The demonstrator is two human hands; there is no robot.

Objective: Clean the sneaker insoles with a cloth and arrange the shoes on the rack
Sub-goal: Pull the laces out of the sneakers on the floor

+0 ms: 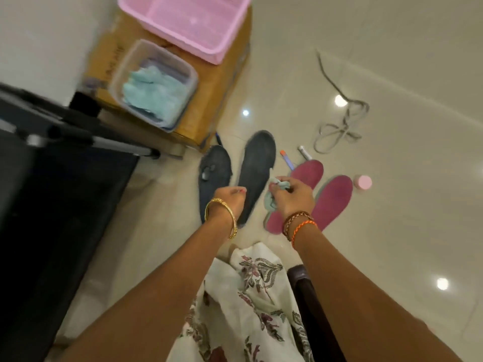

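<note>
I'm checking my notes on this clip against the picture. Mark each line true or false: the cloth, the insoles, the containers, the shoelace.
1. The right hand grips a pale cloth. True.
2. Four insoles lie on the floor. True: two dark insoles, two magenta insoles.
3. The pink basket holds folded cloths. False: they are in the clear tub.
4. The shoelace lies across the insoles. False: it lies apart on the floor.
5. The left hand holds an insole. False: it holds nothing visible.

Dark grey insoles [251, 173], magenta insoles [332, 199], pink basket [198, 19].
</note>
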